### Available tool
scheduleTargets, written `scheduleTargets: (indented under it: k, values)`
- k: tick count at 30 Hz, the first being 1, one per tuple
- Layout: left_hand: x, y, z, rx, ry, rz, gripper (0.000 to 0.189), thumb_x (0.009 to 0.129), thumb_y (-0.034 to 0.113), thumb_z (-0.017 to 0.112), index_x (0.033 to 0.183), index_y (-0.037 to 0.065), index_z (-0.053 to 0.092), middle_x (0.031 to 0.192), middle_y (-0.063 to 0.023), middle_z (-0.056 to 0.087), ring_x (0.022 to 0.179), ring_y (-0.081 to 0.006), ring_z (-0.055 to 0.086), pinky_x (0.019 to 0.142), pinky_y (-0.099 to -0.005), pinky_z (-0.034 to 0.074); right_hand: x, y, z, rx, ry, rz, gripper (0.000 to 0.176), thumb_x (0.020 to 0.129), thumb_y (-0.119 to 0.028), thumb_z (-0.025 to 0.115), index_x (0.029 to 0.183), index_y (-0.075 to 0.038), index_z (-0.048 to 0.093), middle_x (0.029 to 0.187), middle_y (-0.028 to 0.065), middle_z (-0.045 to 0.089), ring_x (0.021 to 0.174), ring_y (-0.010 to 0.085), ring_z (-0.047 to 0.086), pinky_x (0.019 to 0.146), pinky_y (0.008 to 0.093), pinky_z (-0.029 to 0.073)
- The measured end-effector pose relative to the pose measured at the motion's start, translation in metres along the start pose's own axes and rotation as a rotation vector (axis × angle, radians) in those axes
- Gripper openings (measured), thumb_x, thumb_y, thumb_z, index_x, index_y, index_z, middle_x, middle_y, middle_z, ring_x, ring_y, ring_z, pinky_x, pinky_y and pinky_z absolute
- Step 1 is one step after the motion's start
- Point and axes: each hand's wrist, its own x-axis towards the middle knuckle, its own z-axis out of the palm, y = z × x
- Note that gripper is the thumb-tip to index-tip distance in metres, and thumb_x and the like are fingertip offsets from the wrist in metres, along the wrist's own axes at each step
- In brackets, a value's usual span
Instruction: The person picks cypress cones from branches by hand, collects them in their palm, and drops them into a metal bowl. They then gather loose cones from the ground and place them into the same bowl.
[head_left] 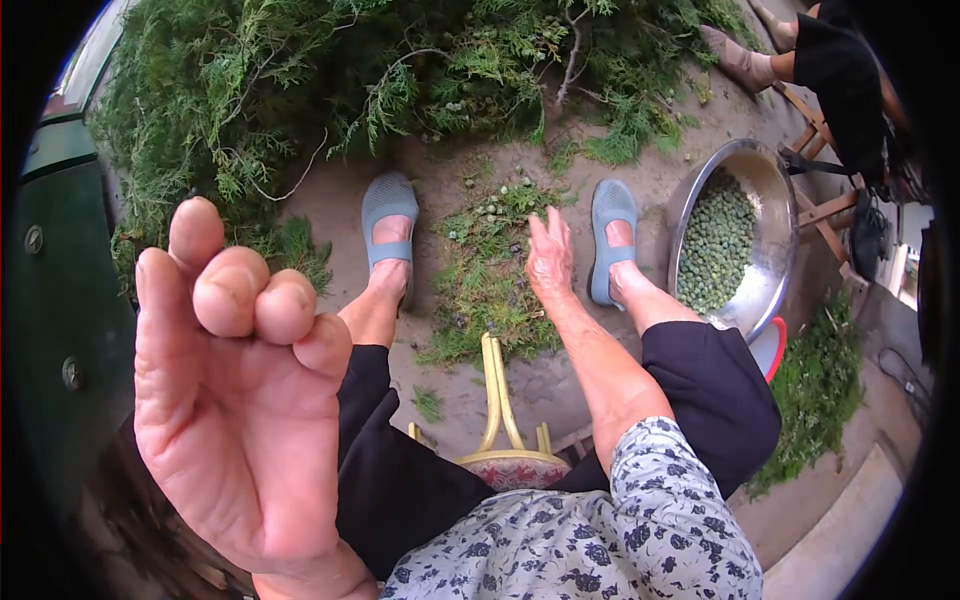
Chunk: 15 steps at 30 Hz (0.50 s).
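Observation:
My left hand is raised close to the camera, palm toward me, its fingers bent forward and nothing held in it. Lower down, my right hand reaches between my feet, fingers stretched out at the right edge of a low heap of green sprigs. No object shows in those fingers. A small group of green cones lies on the heap's far end, near my right fingertips. Right of my right foot, a metal basin leans tilted, with many green cones inside.
A large pile of cut evergreen branches spreads across the ground ahead. Another person's leg and shoe are at upper right, near a wooden folding stool. More green sprigs lie behind the basin. A dark green panel stands at left.

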Motion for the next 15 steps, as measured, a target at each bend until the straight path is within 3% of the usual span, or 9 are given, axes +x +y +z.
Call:
scheduleTargets:
  k: [2,3,5,8,9,10,12,15]
  values:
    - [0.000,0.001,0.003,-0.003,0.051,0.001,0.032,0.101,0.019,0.038,0.124,-0.002,0.045,0.089,-0.0026,0.049,0.084,-0.0155,0.043,0.076,-0.0307,0.038,0.006,0.010,0.020,0.353,0.110,0.109,0.024,0.078,0.001,0.056,0.102,0.000,0.062,0.107,0.0223,0.058,0.101,0.0366,0.055,0.088,0.0450,0.045]
    - [-0.001,0.001,0.003,-0.005,0.056,0.000,0.032,0.101,0.019,0.038,0.124,-0.002,0.045,0.089,-0.0026,0.049,0.084,-0.0155,0.043,0.076,-0.0307,0.038,0.009,0.014,0.021,0.351,0.106,0.110,0.024,0.078,0.001,0.056,0.102,0.000,0.062,0.107,0.0223,0.058,0.101,0.0366,0.055,0.088,0.0450,0.045]
    - [-0.001,0.002,0.004,0.017,0.075,0.015,0.032,0.101,0.019,0.037,0.124,-0.002,0.044,0.089,-0.0021,0.048,0.083,-0.0147,0.041,0.076,-0.0305,0.038,0.014,0.022,0.020,0.681,0.136,0.700,0.018,0.079,0.001,0.055,0.094,0.000,0.064,0.094,0.0188,0.062,0.090,0.0334,0.059,0.083,0.0410,0.048]
    - [-0.001,0.000,0.000,0.025,0.004,-0.002,0.032,0.101,0.018,0.037,0.124,-0.002,0.044,0.088,-0.0018,0.047,0.082,-0.0142,0.039,0.075,-0.0305,0.038,0.014,0.028,0.013,0.687,0.050,0.797,0.019,0.077,0.001,0.056,0.094,-0.002,0.063,0.088,0.0169,0.062,0.085,0.0322,0.059,0.079,0.0397,0.048]
    - [-0.001,-0.001,-0.001,0.028,0.008,-0.003,0.032,0.101,0.018,0.037,0.124,-0.002,0.044,0.088,-0.0018,0.047,0.082,-0.0142,0.039,0.075,-0.0305,0.038,0.016,0.030,0.014,0.459,0.055,0.475,0.021,0.075,0.001,0.057,0.094,-0.004,0.062,0.087,0.0164,0.059,0.084,0.0339,0.058,0.076,0.0412,0.047]
    - [-0.001,-0.002,-0.001,0.038,0.018,-0.004,0.032,0.101,0.019,0.037,0.124,-0.002,0.044,0.088,-0.0017,0.047,0.082,-0.0141,0.039,0.075,-0.0305,0.037,0.017,0.030,0.018,0.462,0.051,0.477,0.021,0.075,0.001,0.057,0.094,-0.004,0.062,0.087,0.0164,0.059,0.084,0.0339,0.058,0.076,0.0412,0.047]
    - [0.001,-0.003,0.002,0.055,0.032,-0.004,0.032,0.101,0.019,0.036,0.125,-0.002,0.044,0.088,-0.0016,0.047,0.081,-0.0140,0.038,0.075,-0.0306,0.037,0.023,0.021,0.020,0.335,0.052,0.171,0.025,0.073,0.002,0.057,0.096,-0.007,0.061,0.087,0.0160,0.056,0.083,0.0364,0.057,0.073,0.0436,0.046]
    - [0.004,-0.001,0.000,-0.010,0.110,0.006,0.032,0.101,0.019,0.036,0.125,-0.001,0.044,0.086,-0.0015,0.045,0.079,-0.0140,0.036,0.073,-0.0305,0.036,0.026,0.029,0.031,0.245,-0.063,0.212,0.026,0.073,0.001,0.058,0.097,-0.007,0.061,0.089,0.0163,0.055,0.083,0.0384,0.056,0.073,0.0446,0.046]
